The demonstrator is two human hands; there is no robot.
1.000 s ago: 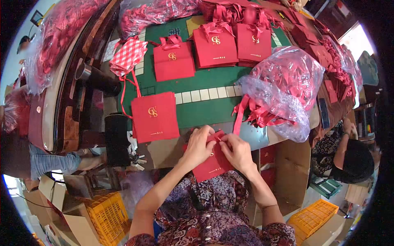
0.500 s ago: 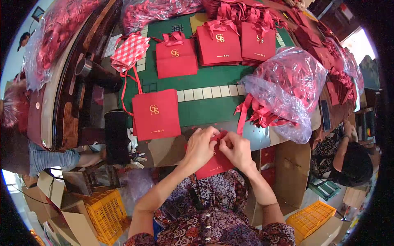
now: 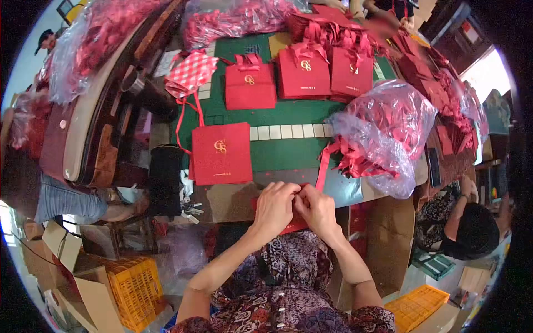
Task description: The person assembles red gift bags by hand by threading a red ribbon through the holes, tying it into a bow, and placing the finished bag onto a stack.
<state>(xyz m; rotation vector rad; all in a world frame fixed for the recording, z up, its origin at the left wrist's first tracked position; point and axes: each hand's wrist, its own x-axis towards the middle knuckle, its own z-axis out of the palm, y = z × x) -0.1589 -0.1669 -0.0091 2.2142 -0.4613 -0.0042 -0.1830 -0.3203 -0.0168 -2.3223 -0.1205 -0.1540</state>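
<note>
At the table's front edge my left hand (image 3: 275, 206) and my right hand (image 3: 316, 211) meet, fingertips pinched together at the top of a small red paper bag (image 3: 295, 225). Both hands cover most of this bag, and what exactly lies between the fingertips, bag edge or ribbon, is hidden. To the left lies a stack of flat red paper bags (image 3: 222, 158) with gold lettering. On the right, red ribbons (image 3: 347, 158) spill from the mouth of a clear plastic bag (image 3: 397, 119).
Further back stand stacks of red bags with ribbon handles (image 3: 304, 72) and a red checked pouch (image 3: 190, 73). A dark cup (image 3: 136, 86) and a phone (image 3: 433, 166) lie near the sides. Yellow crates (image 3: 133, 291) are below. A co-worker (image 3: 472, 227) sits at right.
My hands have drawn closer together at the bag's top, and the bag's lettering is now covered, with less of its front showing. The whole view has shifted slightly.
</note>
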